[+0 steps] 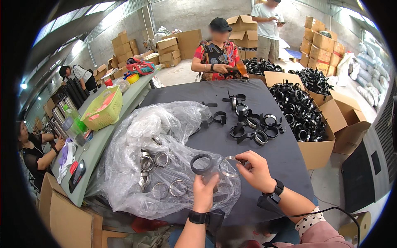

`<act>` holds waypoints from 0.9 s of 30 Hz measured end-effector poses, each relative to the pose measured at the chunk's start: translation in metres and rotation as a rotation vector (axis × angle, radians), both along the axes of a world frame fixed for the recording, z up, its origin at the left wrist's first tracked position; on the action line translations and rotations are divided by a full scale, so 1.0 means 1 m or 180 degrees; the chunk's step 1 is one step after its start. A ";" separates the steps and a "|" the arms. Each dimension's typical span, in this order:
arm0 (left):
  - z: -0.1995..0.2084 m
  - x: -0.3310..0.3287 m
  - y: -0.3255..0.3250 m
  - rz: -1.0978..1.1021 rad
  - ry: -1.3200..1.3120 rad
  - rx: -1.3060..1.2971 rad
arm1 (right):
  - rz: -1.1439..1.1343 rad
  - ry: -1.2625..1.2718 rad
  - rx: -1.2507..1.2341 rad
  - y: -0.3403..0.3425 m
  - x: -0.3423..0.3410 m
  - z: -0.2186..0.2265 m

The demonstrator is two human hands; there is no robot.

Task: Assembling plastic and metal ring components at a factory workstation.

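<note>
My left hand (203, 195) is closed around the lower part of a black plastic ring holder (202, 170), its round opening tilted up. To the right of it, my right hand (257, 171) pinches the edge of a thin silver metal ring (223, 171) between thumb and fingers. The two rings are close together; whether they touch I cannot tell. Beneath my left hand spreads a clear plastic bag (124, 165) with several loose metal rings (156, 161) in it. Farther off on the dark-covered table (285, 165) lie several black ring holders (259, 142), some with a silver rim.
Cardboard boxes at the right hold heaps of black ring holders (297, 108). Across the table, a person (217, 58) holds an orange-handled tool. On the green side table (103, 144) are a yellow-green basket (103, 109) and a dark handheld device (77, 175). A cable runs from my right wrist.
</note>
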State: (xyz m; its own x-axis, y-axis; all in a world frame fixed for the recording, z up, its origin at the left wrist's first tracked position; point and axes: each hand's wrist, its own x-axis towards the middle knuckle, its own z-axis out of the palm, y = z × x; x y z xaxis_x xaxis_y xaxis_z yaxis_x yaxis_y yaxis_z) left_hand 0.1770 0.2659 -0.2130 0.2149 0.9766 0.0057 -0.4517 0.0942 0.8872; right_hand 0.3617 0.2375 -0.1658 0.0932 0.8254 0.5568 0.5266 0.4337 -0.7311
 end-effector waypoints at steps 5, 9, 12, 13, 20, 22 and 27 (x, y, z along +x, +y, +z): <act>0.005 -0.004 -0.003 -0.0074 -0.0196 -0.0171 | 0.0682 0.1576 -0.0840 -0.012 -0.009 0.005; 0.006 -0.015 -0.003 -0.0256 -0.0735 -0.0295 | 0.1300 0.2417 -0.1166 -0.009 -0.011 0.008; 0.009 -0.019 -0.005 -0.0269 -0.0895 0.0001 | 0.1703 0.2939 -0.1339 -0.009 -0.009 0.007; 0.011 -0.020 -0.006 -0.0262 -0.0858 0.0249 | 0.1728 0.2857 -0.1256 -0.010 -0.007 0.005; 0.014 -0.024 -0.011 -0.0169 -0.0353 0.0565 | 0.1665 0.2037 -0.0473 -0.020 -0.005 0.000; 0.015 -0.023 -0.011 -0.0100 -0.0492 0.0649 | 0.1696 0.1748 -0.0401 -0.024 0.001 0.000; 0.017 -0.024 -0.011 -0.0148 -0.0292 0.0672 | 0.1723 0.1553 -0.0448 -0.028 0.004 0.002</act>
